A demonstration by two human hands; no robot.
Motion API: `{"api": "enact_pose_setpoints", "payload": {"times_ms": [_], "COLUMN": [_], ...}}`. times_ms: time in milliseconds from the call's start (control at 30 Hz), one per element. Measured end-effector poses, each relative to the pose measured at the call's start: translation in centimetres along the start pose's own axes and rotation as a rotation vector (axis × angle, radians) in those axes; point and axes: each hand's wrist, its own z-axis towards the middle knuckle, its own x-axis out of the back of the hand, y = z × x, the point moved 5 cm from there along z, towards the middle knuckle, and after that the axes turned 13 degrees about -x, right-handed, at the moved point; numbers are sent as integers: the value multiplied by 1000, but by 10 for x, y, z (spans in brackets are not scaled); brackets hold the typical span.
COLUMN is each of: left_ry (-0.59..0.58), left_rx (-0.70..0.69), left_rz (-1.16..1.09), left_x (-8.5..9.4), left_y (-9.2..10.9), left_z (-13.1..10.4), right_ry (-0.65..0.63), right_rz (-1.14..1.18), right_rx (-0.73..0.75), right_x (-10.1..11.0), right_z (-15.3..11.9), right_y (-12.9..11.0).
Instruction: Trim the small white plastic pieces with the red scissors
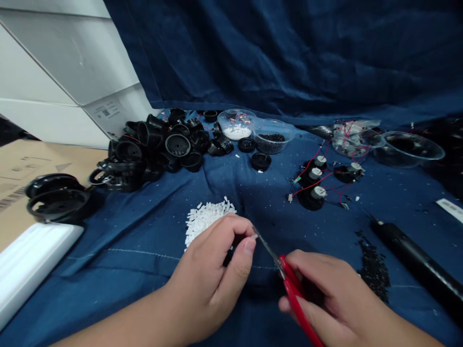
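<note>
Blue cloth [119, 277] — black parts [178, 145] beyond scissors [291, 285]

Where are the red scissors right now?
Head view, lower half, right of centre: the red scissors are in the right hand, blades angled up-left to the small white piece pinched in the left hand.

Light falls unevenly: the white slab [39, 265] at lower left glares almost to blank, while the blue curtain [289, 58] stays dim and the far right edge sinks nearly to black. Shadow darkens the blue cloth [144, 217] between the left hand [213, 270] and right hand [333, 289]. Pale highlights streak the black tool [415, 260]. Fine detail looks soft; wide-angle stretching slants the white boxes [43, 58].
</note>
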Motion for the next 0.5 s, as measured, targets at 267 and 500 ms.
{"api": "enact_pose_setpoints", "payload": {"times_ms": [267,500], "left_ry": [9,-18], "left_rx": [-3,-48], "left_rz": [9,5], "left_x": [0,0], "left_y": [-1,-2], "left_z": [-1,0], "right_ry": [-1,-2], "right_rz": [29,-6], "right_rx": [4,26], "right_x": [1,-2], "right_z": [3,4], "right_y": [-2,0]}}
